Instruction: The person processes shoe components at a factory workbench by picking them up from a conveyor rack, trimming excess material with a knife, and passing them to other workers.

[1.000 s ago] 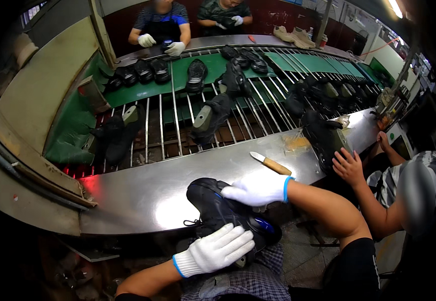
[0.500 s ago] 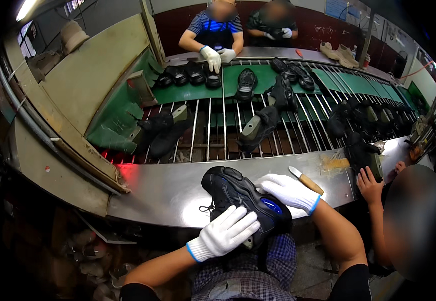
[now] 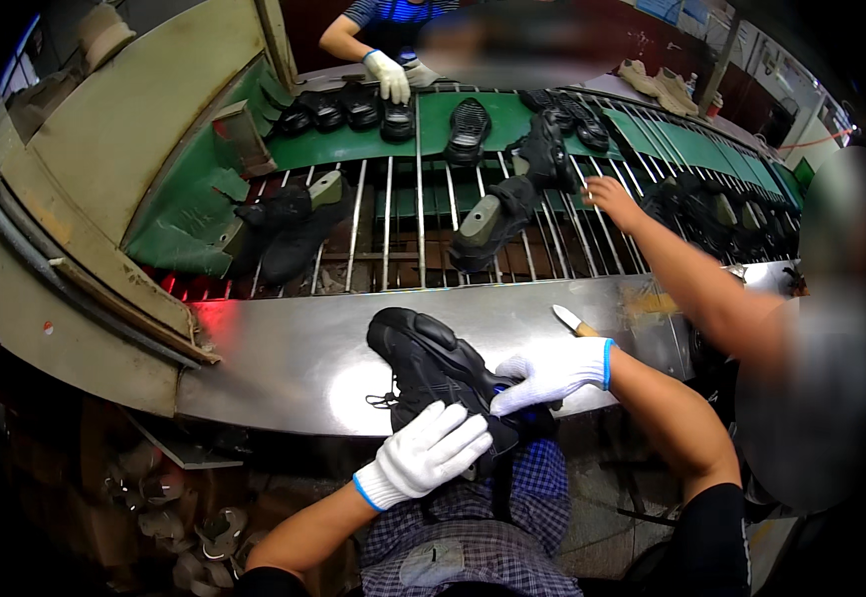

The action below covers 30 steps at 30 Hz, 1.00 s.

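A black lace-up sneaker (image 3: 418, 363) with a chunky sole lies on its side across the near edge of the metal bench, toe pointing away and left, heel toward my lap. My left hand (image 3: 425, 453), in a white knitted glove with a blue cuff, rests on its upper near the ankle opening, fingers long and close together, thumb hidden. My right hand (image 3: 557, 376), gloved alike, grips the sole side at the heel, thumb stretched toward the upper. It covers most of the blue patch on the sole. Just beyond it lies a knife (image 3: 574, 320) with a wooden handle.
Past the metal bench (image 3: 274, 348) runs a rack of metal rods (image 3: 388, 229) carrying several black shoes, some on lasts. A co-worker's bare arm (image 3: 696, 264) reaches over it from the right. Opposite, another person's gloved hand (image 3: 388, 75) touches a row of shoes.
My right hand has shifted toward the heel, now covering the blue patch. The co-worker's arm on the right has swung out over the rack. The whole view has turned slightly.
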Tool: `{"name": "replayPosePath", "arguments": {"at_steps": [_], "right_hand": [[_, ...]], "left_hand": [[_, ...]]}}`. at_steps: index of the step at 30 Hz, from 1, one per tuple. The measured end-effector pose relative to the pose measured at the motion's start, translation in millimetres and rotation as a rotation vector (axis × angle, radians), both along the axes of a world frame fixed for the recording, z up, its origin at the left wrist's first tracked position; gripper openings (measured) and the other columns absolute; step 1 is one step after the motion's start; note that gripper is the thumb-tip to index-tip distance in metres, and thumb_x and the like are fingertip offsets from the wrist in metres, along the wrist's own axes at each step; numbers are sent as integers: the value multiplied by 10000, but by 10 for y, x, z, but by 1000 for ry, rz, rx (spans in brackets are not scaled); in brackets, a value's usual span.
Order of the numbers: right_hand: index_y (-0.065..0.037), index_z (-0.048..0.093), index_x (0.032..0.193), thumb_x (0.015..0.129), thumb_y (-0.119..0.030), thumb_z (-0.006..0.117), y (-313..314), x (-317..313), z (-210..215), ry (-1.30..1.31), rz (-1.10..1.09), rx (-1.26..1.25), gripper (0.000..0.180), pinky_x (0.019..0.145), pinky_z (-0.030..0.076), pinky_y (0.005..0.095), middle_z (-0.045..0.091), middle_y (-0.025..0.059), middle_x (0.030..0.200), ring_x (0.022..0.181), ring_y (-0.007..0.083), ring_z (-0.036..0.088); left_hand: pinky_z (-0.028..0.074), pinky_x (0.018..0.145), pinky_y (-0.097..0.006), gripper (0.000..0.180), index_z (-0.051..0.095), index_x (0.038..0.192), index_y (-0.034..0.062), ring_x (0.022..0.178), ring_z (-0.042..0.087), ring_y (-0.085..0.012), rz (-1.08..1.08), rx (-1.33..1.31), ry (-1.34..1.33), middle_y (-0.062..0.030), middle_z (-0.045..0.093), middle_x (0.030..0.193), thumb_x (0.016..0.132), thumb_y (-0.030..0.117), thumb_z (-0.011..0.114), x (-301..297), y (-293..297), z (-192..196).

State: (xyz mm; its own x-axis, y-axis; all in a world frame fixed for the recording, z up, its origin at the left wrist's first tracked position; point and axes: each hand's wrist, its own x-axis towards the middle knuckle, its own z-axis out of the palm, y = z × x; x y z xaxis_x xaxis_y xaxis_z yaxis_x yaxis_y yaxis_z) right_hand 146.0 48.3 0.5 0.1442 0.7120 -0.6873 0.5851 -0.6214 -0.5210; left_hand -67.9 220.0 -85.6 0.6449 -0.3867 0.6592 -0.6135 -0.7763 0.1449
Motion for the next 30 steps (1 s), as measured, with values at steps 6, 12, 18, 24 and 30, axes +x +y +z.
{"name": "replayPosePath", "arguments": {"at_steps": [6,12,18,24,30], "right_hand": [[53,747,1102,964,-787,529,371,-127,279,-134,84,-150,878,885,557,476,758,296,1000,934,425,740],[9,605,1407,1024,-512,625,-269,-647,-210,-227,-398,330,646,1025,541,400,748,254,1168,1150,350,719],[-29,460,1537,956,-385,776,-887,-1961,-921,77,-783,447,751,1071,536,426,697,251,1332,1240,378,696],[-43,468,1519,1015,-367,680,-756,-1919,-785,16,-757,533,636,934,596,444,741,253,1182,1068,395,758],[-1,639,1319,1078,-241,540,-613,-1033,-292,136,-822,486,354,895,562,435,731,235,1051,972,368,728]], "left_hand": [[608,922,-467,306,765,1135,38,1072,710,-317,43,-35,-34,-119,740,1177,842,110,716,-19,101,52],[576,934,-408,389,723,1135,-22,1084,676,-304,-180,33,131,-142,688,1171,798,172,719,33,105,671],[519,817,-452,433,746,1004,32,936,678,-303,-325,-378,454,-144,699,1128,816,410,844,-302,295,1111],[479,1059,-314,569,597,1417,-14,1149,617,-154,232,-1115,784,-73,675,1226,907,224,682,252,98,2],[536,956,-327,451,634,1227,-16,1033,658,-175,224,-1025,837,-89,703,1129,896,287,683,494,32,-132]]}}
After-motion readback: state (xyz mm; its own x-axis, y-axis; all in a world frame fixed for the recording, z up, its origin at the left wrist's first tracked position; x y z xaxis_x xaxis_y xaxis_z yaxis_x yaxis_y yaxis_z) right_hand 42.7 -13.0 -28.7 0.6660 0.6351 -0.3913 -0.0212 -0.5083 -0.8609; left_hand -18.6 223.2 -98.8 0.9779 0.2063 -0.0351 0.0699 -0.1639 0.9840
